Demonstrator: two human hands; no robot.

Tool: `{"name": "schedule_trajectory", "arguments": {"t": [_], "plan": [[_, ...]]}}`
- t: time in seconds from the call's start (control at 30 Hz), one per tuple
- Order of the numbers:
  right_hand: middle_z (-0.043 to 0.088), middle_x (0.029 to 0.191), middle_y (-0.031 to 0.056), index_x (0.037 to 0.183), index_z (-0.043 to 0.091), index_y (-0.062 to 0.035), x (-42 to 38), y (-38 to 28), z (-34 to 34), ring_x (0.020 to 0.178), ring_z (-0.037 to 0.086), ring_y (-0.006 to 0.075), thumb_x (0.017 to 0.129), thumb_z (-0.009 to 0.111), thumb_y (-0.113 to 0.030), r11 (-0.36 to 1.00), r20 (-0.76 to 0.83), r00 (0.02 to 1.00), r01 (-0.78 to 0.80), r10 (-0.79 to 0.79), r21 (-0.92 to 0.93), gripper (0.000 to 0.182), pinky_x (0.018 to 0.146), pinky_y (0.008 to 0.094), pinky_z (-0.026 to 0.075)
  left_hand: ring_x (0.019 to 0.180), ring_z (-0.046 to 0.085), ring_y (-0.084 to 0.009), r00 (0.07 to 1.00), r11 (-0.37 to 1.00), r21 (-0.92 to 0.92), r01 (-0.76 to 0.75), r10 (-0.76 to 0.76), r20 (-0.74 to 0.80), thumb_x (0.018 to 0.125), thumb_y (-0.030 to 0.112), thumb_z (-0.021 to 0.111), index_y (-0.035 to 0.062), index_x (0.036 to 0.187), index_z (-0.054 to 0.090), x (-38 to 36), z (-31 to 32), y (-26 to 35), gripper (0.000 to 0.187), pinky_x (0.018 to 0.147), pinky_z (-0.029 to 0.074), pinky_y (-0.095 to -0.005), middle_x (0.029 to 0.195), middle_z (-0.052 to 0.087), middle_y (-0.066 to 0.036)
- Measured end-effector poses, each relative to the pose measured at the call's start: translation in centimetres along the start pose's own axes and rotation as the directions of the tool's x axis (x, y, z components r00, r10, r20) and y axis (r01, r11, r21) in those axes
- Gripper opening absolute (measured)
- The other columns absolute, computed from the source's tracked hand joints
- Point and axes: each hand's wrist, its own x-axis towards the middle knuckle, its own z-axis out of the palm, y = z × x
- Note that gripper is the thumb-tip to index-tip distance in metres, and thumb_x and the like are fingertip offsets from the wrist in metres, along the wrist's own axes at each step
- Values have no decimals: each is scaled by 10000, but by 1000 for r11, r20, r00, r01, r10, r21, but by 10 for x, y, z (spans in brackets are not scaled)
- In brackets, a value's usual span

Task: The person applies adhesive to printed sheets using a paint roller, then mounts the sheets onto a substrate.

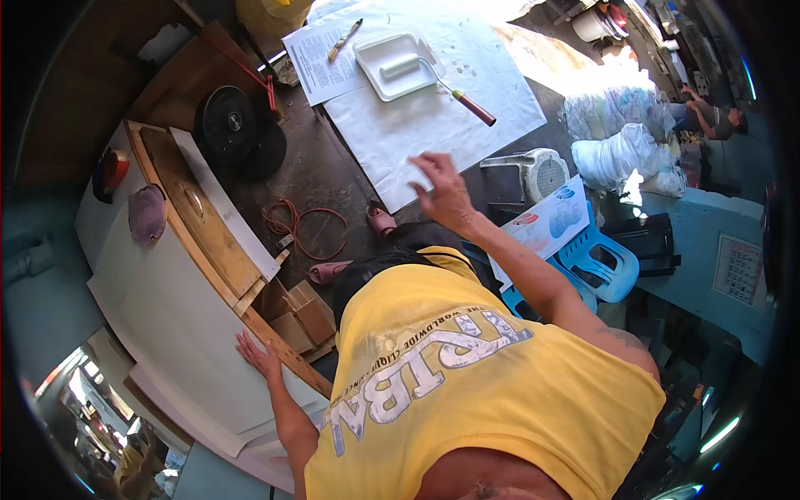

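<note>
The left hand rests on the white panel, next to its wooden edge strip. Its fingers are extended and slightly parted, with no object in their hold. The right hand is raised in front of the torso, near the lower edge of the white sheet. Its fingers are spread, the thumb stands apart, and nothing is gripped.

The white tray lies on the sheet, ahead of the right hand. The paint roller lies with its sleeve inside the tray; its handle extends past the rim toward the right. The brush lies left of the tray, on the printed paper.

A purple cap sits on the white panel, well apart from the left hand. An orange cord lies coiled on the floor. A blue plastic chair stands right of the right forearm.
</note>
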Motion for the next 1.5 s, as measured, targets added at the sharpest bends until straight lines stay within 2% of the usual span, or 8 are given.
{"name": "schedule_trajectory", "arguments": {"t": [0.17,0.37,0.53,0.77,1.03,1.17,1.33,1.5], "plan": [[488,1301,216,1447,474,-59,33,71,-119,1150,505,355,771,840,-244,801,-684,722,-345,-106,-489,791,950,505,464,1544,157,-448,997,992,-124,32,-22,80,809,87,814,215,1614,250,-4,23,60,992,1269,177,-527,1710,146,-123],[646,1080,223,1366,505,-85,87,126,-120,1012,648,416,847,782,-355,811,-88,940,-331,331,-483,648,850,540,517,1543,166,-446,980,994,-110,27,-4,201,818,110,820,209,1614,217,7,-9,42,1004,1260,214,-535,1711,134,-130],[711,1009,192,1163,607,-111,131,136,-115,977,683,415,957,604,-206,851,30,953,-255,301,-459,227,824,530,528,1546,155,-447,975,987,-97,124,-103,197,804,106,832,209,1611,214,8,-3,44,1022,1265,204,-532,1711,132,-135],[738,1013,192,1251,652,-137,119,143,-130,971,694,414,958,621,-274,887,-11,951,-293,310,-355,325,839,531,528,1547,137,-456,983,979,-148,139,-118,140,793,92,836,204,1603,228,4,8,41,1019,1270,186,-533,1711,135,-136],[516,702,-56,1279,653,-61,96,139,-152,536,419,25,1027,626,-319,585,318,807,-583,497,564,362,448,209,307,1550,122,-458,982,970,-188,152,-128,135,776,103,850,195,1601,234,6,8,41,1034,1274,177,-526,1714,130,-132],[497,700,-59,1287,643,-67,88,148,-144,506,383,23,1042,608,-326,518,361,791,-601,494,609,359,432,208,279,1553,118,-453,973,965,-187,183,-150,177,782,115,848,195,1603,232,8,4,44,1029,1276,173,-522,1715,127,-130],[612,696,69,1286,646,-82,108,168,-132,686,642,199,982,647,-320,941,43,943,-332,330,70,386,652,389,518,1552,151,-427,964,963,-163,213,-180,197,814,149,829,178,1597,242,9,0,51,979,1266,209,-510,1709,145,-140],[689,899,150,1406,577,-161,101,145,-113,837,697,372,959,626,-223,909,-162,972,-216,168,-355,453,736,488,543,1494,315,-397,966,973,-30,228,-222,134,848,192,804,127,1550,307,24,5,50,863,1207,324,-489,1651,282,-171]]}}
